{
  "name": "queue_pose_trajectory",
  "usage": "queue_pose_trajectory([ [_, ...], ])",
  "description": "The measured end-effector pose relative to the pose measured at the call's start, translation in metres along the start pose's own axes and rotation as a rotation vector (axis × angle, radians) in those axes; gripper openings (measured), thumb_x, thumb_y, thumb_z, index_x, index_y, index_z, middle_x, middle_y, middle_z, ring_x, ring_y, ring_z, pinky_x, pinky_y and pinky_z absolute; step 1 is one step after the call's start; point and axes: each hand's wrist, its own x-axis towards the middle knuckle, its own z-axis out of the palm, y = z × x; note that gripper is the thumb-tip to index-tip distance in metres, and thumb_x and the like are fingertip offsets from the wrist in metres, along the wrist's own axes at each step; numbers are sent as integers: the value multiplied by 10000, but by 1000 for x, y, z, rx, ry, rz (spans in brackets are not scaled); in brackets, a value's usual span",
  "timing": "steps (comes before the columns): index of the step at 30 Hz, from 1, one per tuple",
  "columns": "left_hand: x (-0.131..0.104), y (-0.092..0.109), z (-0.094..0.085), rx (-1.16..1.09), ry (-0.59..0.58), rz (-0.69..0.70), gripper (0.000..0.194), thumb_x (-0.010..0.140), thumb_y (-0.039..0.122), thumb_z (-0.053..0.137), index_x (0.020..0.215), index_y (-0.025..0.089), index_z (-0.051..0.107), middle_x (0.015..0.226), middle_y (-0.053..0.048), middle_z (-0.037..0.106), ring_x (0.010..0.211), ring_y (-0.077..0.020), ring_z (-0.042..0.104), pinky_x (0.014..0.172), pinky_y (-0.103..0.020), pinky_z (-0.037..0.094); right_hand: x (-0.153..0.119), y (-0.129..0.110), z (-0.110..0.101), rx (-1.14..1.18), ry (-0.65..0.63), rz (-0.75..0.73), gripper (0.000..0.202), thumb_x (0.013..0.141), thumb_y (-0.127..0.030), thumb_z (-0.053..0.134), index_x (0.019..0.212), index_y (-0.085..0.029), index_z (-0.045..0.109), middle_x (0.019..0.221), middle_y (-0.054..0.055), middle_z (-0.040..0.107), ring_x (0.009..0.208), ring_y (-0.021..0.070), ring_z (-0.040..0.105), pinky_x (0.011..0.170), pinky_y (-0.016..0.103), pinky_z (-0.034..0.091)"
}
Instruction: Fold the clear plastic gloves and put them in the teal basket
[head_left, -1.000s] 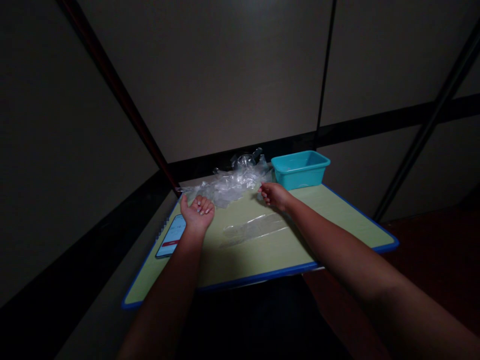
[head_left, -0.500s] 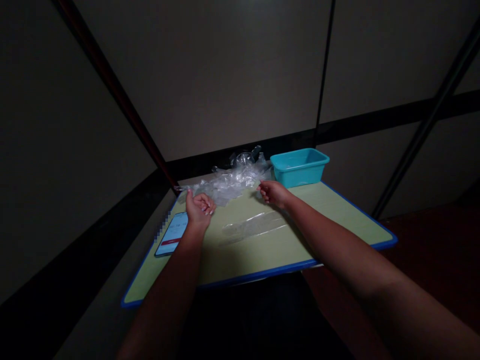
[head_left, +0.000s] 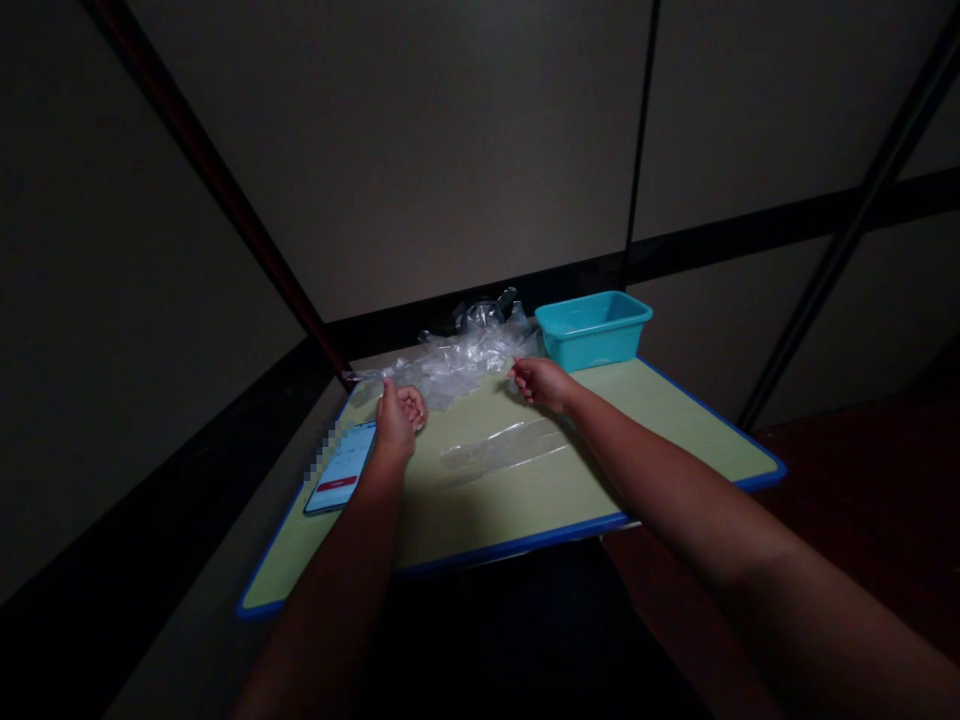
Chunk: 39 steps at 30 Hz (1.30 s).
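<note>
Presently, clear strip (head_left: 502, 448) lies flat on the worktop (head_left: 525, 510), on the wearer's side of both grips and between them sideways. Long axis runs mostly crosswise, tilted: right end farther out, close below the right grip (head_left: 543, 385) as seen; left end nearer the wearer, inward of the left grip (head_left: 400, 414). Right hand therefore looks the nearer. Right grip narrow, fingertips drawn together; cannot tell whether any film is pinched there. Left grip: thumb up, fingers curled loosely; nothing seen in it, cannot tell how far it is closed. Crumpled film pile (head_left: 461, 362) lies beyond and between the grips; tub (head_left: 595, 333) beyond and right of right grip; phone (head_left: 341, 478) just left and wearer-side of left grip, partly behind the forearm.
</note>
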Motion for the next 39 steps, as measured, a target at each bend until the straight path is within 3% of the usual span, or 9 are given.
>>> queue_pose_trajectory([
  [6, -2, 3, 4, 130, -54, 51, 653, 891, 583, 237, 397, 180, 380, 291, 34, 274, 225, -69, 258, 310, -208, 140, 0, 1, 0, -4, -17, -13, 257, 835, -373, 469, 711, -156, 525, 486, -44, 382, 382, 69, 320, 374, 207, 250],
  [12, -5, 2, 4, 247, -73, 49, 694, 787, 738, 241, 386, 185, 361, 315, 29, 315, 236, -72, 291, 297, -204, 185, 2, 2, -1, -10, -24, -3, 261, 830, -385, 473, 721, -152, 520, 479, -53, 382, 375, 64, 323, 363, 201, 242],
  [18, -3, -5, -3, 551, 20, 177, 747, 695, 827, 215, 382, 182, 425, 318, 13, 362, 231, -65, 298, 271, -193, 160, 1, 1, 0, -19, -20, -5, 261, 821, -385, 491, 723, -145, 524, 480, -57, 387, 376, 62, 332, 368, 199, 250],
  [22, -3, -2, -3, 594, 65, 158, 809, 673, 848, 141, 405, 171, 492, 321, -4, 401, 214, -66, 286, 264, -204, 151, 0, 1, 1, -28, -20, -12, 259, 839, -363, 461, 723, -141, 530, 479, -57, 390, 366, 59, 335, 364, 195, 244],
  [25, -6, 1, 3, 535, -32, 194, 818, 695, 830, 117, 441, 164, 517, 392, -21, 468, 269, -86, 382, 305, -224, 279, -1, 1, 2, -60, -12, -12, 262, 849, -355, 455, 723, -140, 536, 473, -58, 402, 352, 57, 331, 358, 193, 242],
  [28, -16, 0, 16, 507, -157, 393, 776, 736, 795, 172, 649, 157, 604, 698, -63, 623, 560, -155, 610, 594, -303, 489, -3, -1, 5, -94, -21, -17, 263, 856, -351, 459, 735, -136, 550, 477, -52, 427, 351, 58, 354, 359, 192, 260],
  [32, -35, -6, 37, 582, -291, 581, 614, 833, 665, 276, 1176, 212, 509, 1242, -112, 523, 988, -227, 604, 963, -428, 365, -13, -5, 17, -125, -152, 5, 295, 881, -372, 435, 815, -129, 589, 523, -26, 501, 393, 78, 438, 378, 193, 319],
  [35, -45, -8, 46, 599, -374, 547, 396, 897, 437, 383, 1222, 224, 461, 1278, -102, 492, 1087, -226, 549, 1019, -431, 293, -24, -8, 28, -118, -310, 16, 337, 889, -398, 428, 872, -119, 616, 581, -2, 561, 425, 87, 484, 401, 201, 365],
  [39, -45, -8, 50, 381, -444, 404, 404, 790, 222, 503, 1191, 238, 458, 1290, -97, 450, 870, -192, 616, 822, -402, 453, -35, -10, 37, -79, -463, -31, 378, 830, -443, 521, 805, -87, 645, 614, 30, 608, 448, 88, 514, 419, 202, 390],
])
